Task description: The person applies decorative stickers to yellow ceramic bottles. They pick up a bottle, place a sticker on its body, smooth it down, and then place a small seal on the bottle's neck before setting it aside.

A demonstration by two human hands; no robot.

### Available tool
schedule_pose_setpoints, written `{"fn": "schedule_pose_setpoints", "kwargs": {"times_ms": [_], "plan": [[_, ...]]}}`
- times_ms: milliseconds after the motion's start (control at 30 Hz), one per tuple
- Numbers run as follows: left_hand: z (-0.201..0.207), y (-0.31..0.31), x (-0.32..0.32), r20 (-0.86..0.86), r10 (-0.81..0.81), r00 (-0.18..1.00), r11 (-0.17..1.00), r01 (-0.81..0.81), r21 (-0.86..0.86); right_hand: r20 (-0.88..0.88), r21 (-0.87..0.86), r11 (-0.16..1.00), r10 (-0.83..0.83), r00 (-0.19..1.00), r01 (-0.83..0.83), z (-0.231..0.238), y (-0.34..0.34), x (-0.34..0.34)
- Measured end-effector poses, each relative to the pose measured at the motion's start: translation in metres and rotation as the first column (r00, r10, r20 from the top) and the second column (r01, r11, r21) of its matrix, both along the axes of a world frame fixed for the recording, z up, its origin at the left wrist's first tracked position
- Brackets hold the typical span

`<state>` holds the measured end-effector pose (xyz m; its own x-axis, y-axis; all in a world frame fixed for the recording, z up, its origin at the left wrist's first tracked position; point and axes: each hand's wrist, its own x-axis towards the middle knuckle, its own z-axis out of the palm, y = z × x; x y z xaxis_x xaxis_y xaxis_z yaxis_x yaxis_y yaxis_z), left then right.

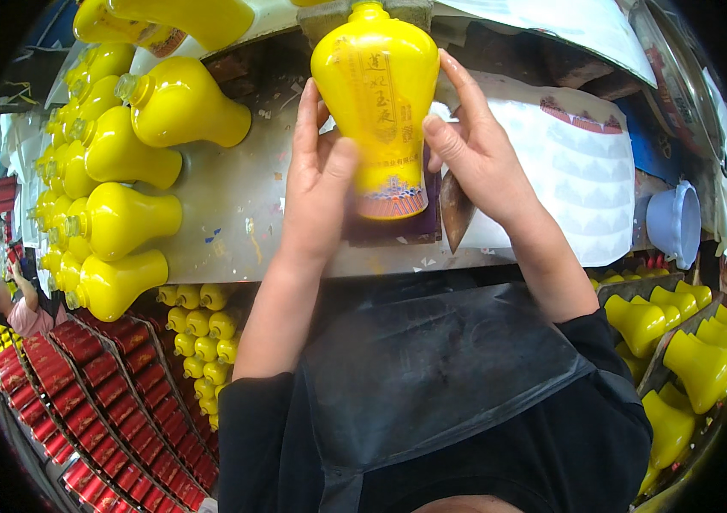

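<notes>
A glossy yellow bottle (372, 77) stands in front of me with its neck toward the far side. Dark lettering runs down its front, and a blue, white and red patterned band (392, 198) circles its base. My left hand (316, 175) cups its left side, fingers along the edge and the blurred thumb near the lower body. On the opposite side my right hand (485, 150) curls around it, fingertips at the shoulder and thumb by the narrowing waist. Beneath the base is a dark purple pad (419, 227). A brown pointed tool (458, 209) lies beside it, partly under the right hand.
Several yellow bottles (137, 141) lie on the table's left side. Right of me are a printed decal sheet (582, 171) and a pale blue bucket (674, 224). Red boxes (98, 398) fill racks at lower left; more yellow bottles (697, 368) sit at lower right. Another person (26, 308) is far left.
</notes>
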<state>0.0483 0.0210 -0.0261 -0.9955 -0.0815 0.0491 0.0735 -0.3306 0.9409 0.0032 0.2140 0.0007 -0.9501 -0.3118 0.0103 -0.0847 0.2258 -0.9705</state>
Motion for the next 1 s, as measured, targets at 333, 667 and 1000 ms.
{"fn": "schedule_pose_setpoints", "kwargs": {"times_ms": [333,667,1000], "plan": [[0.005,-0.018,-0.026,-0.449,-0.121,0.885,0.446,-0.356,-0.821,-0.314,0.183,0.980,-0.016,0.949,0.077,0.001,-0.011,-0.021],[0.007,-0.015,-0.028,-0.458,-0.122,0.881,0.424,-0.370,-0.826,-0.286,0.156,0.987,0.007,0.958,0.039,-0.007,-0.008,-0.021],[-0.006,-0.022,-0.017,-0.256,0.036,0.966,0.860,-0.160,-0.485,-0.136,0.091,0.995,0.063,0.989,-0.050,-0.005,0.002,-0.013]]}}
